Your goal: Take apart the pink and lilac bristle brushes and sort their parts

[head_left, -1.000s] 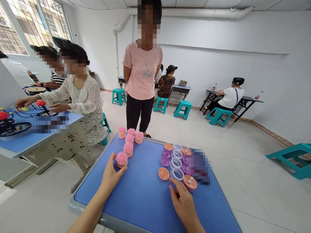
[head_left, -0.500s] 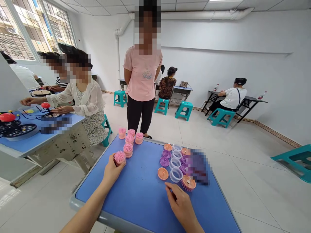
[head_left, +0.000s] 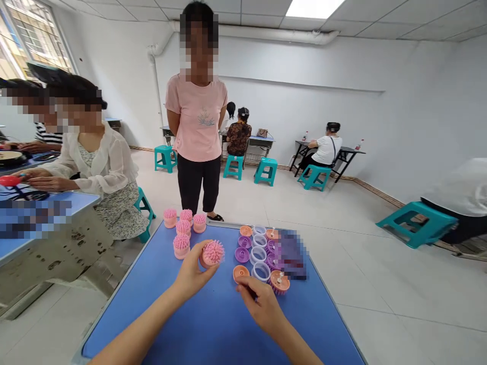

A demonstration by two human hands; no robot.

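Note:
My left hand (head_left: 192, 274) grips a round pink bristle brush (head_left: 213, 252) by its base, raised a little off the blue table, bristles facing up and right. My right hand (head_left: 262, 301) is closed, thumb and fingertips together, at the front edge of an orange disc (head_left: 241, 272); whether something is pinched there is hidden. Beyond it lie purple discs (head_left: 242, 255) and a column of clear plastic rings (head_left: 261, 271). To their right are orange and purple bristled pieces, the nearest orange one (head_left: 280, 280) with a white peg on top.
Several pink brushes (head_left: 181, 245) stand at the table's far left. A blurred purple patch (head_left: 292, 256) lies along the right edge. Someone in a pink shirt (head_left: 198, 119) stands beyond the table. A co-worker (head_left: 102, 162) sits at another blue table on the left.
My left hand has lifted the pink brush and brought it right, away from the other brushes. My right hand has come up to the orange disc's edge. The view has turned right.

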